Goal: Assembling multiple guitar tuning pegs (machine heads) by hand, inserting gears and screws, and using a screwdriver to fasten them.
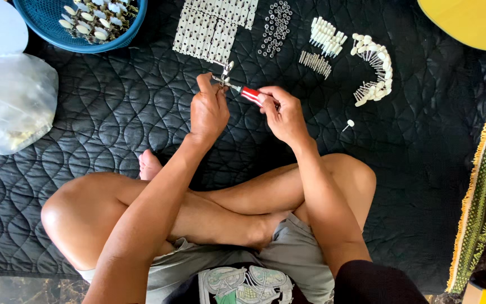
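Red-handled screwdriver [251, 94] gripped in right hand [281, 115] — tip on a small metal part [223, 76] pinched by left hand [208, 110], above black quilted mat [113, 124], just below rows of white pieces [212, 28].

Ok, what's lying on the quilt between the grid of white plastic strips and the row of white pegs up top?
In the head view, a cluster of small dark metal rings lies between the white strips and the white pegs, on the black quilt.

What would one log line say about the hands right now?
left hand: holds small metal part | right hand: holds red-handled screwdriver, tip at part | setting: black quilted mat | nearby: blue basket
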